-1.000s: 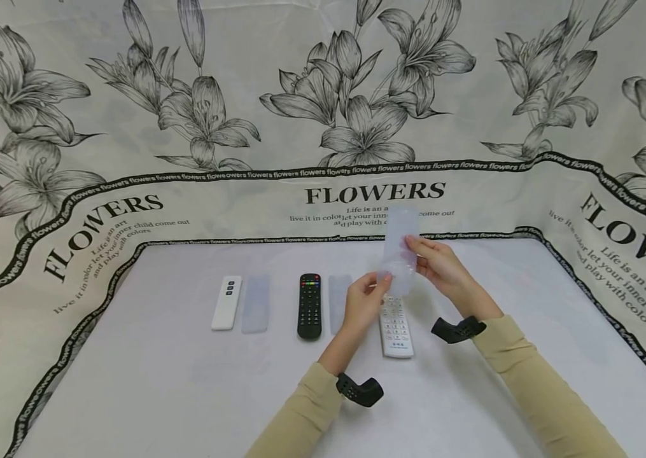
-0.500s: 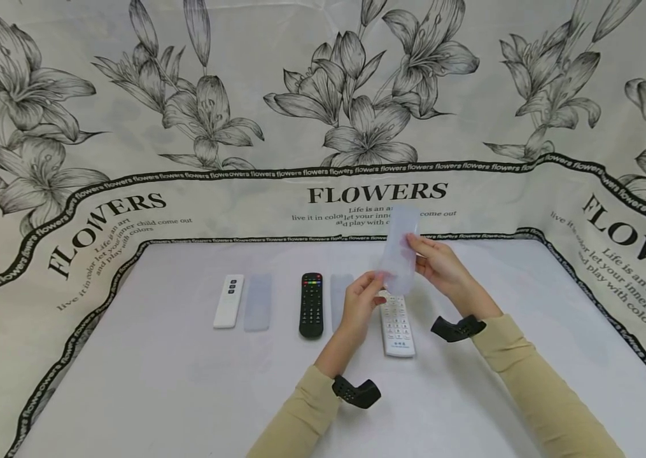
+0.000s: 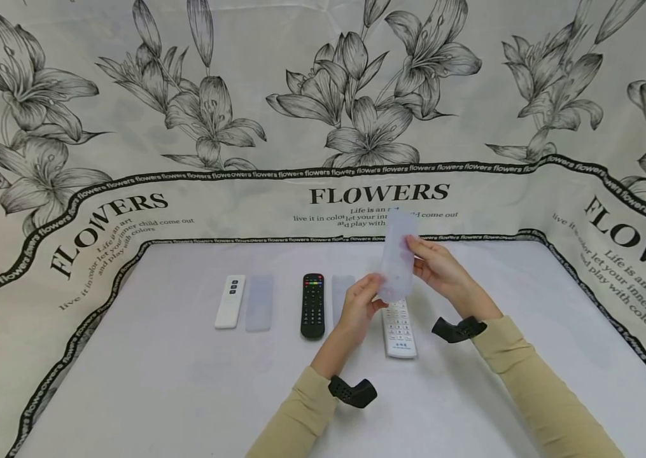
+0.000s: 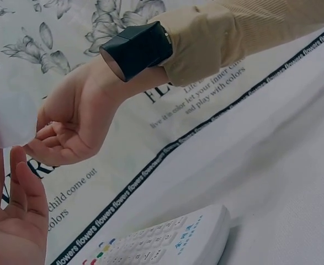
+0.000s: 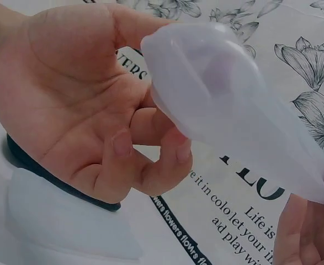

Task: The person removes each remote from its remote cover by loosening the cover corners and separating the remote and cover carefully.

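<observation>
Above the table, a translucent, soft remote-control sleeve [image 3: 398,254] stands tilted between both hands. My left hand [image 3: 359,302] pinches its lower left edge, while my right hand [image 3: 443,270] pinches its right edge higher up. In the right wrist view the sleeve [image 5: 217,91] bulges slightly at the end that the left hand [image 5: 79,105] holds. Just below it lies a white remote control [image 3: 400,334] with many keys, its upper end hidden behind the sleeve and left hand. The left wrist view shows this remote [image 4: 195,237] close up, its coloured buttons visible.
Left of the hands lies a black remote [image 3: 313,306] with a translucent sleeve [image 3: 342,296] beside it, partly behind the left hand. Further left are a slim white remote [image 3: 231,302] and another sleeve [image 3: 259,304]. A flower-print cloth [image 3: 242,210] rises behind the white table [image 3: 185,394].
The held sleeve has come down slightly, and its lower end looks flatter than before. My left hand has shifted a little down and left along its edge. The right hand has hardly moved.
</observation>
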A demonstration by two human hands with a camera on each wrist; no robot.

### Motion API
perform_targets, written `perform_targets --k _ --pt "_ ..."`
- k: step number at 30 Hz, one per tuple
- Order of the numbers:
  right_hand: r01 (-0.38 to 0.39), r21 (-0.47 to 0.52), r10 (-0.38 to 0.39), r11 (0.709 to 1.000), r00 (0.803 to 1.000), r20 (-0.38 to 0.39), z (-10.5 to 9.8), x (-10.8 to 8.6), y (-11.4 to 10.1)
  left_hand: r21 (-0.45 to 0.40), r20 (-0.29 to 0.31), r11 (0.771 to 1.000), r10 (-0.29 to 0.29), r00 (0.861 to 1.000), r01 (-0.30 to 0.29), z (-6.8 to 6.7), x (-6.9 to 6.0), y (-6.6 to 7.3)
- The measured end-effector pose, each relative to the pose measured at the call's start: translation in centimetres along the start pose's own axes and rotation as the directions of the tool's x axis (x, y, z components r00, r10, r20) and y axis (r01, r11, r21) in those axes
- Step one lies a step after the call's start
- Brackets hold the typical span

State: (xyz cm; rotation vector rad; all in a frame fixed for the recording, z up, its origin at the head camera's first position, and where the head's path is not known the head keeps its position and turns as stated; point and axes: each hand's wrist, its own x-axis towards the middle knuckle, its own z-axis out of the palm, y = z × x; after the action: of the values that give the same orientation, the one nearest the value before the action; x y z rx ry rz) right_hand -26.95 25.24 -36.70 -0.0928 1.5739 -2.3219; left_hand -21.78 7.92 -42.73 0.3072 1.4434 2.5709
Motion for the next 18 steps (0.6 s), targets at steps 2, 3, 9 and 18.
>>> perform_targets --k 2,3,9,18 --pt "-0.009 0.016 0.009 1.000 1.000 0.004 -0.02 0.04 0.02 -0.003 0.021 1.000 0.001 1.000 -0.001 -0.03 -0.06 0.09" --pt "-0.013 0.021 0.013 1.000 1.000 0.004 -0.01 0.04 0.02 -0.006 0.029 1.000 0.000 1.000 0.000 -0.05 -0.11 0.14" --pt "-0.020 0.040 0.020 0.999 1.000 -0.012 -0.08 0.19 -0.06 -0.022 0.034 1.000 -0.006 0.999 0.007 -0.07 -0.25 0.24" --pt "-0.024 0.098 0.023 0.995 1.000 0.003 -0.04 0.35 -0.12 -0.038 0.054 0.998 0.047 0.997 -0.045 -0.05 -0.29 0.15"
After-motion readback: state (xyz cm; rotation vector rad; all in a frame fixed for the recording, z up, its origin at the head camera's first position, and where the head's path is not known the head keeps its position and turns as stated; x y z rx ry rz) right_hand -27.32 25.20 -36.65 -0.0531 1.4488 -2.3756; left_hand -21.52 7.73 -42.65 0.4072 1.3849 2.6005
